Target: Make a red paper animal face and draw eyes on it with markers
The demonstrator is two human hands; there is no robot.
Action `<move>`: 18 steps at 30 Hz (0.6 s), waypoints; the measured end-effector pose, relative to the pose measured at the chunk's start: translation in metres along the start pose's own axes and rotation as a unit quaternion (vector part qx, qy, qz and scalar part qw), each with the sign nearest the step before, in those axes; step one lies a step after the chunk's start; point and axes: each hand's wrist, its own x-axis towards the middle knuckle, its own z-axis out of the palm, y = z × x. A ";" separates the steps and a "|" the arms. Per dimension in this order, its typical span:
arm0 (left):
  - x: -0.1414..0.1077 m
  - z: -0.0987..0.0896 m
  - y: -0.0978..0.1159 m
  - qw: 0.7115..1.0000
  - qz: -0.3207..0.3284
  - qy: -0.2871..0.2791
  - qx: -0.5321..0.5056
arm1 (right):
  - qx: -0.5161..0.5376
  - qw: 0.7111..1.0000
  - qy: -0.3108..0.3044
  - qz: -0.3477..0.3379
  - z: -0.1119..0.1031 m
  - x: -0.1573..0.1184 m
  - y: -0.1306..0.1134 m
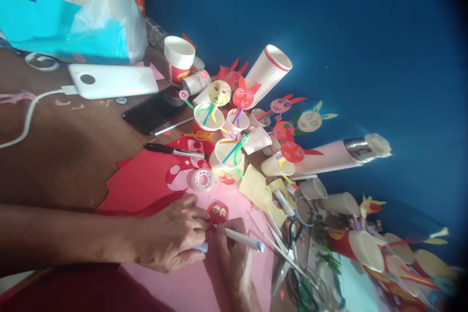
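Note:
A small round red paper face [218,211] with yellow eyes lies on pink paper [183,282]. My right hand [236,251] is closed around a white marker with a lavender end [244,239], its drawing end at the face's lower edge. On the face's left side, my left hand [177,234] has its fingers curled, with the fingertips at the paper edge. A lavender marker cap [200,247] sticks out from under that hand's fingers. Just beyond my left hand sit a roll of clear tape [203,180] and a black marker [175,150].
Paper cups [226,153] with straw-mounted paper faces [219,92] crowd the back, beside a stack of cups [268,73] and a flask [340,153]. Scissors [287,253] lie to the right. A power bank [113,81] and phone [157,109] lie at left.

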 end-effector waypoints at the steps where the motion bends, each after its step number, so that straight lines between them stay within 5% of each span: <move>1: 0.000 0.000 0.000 1.000 -0.003 -0.001 0.002 | -0.014 1.000 0.001 -0.013 -0.001 0.001 0.000; 18: 0.002 -0.001 0.000 1.000 0.010 -0.004 -0.001 | 0.003 0.999 0.003 0.051 0.003 -0.010 0.011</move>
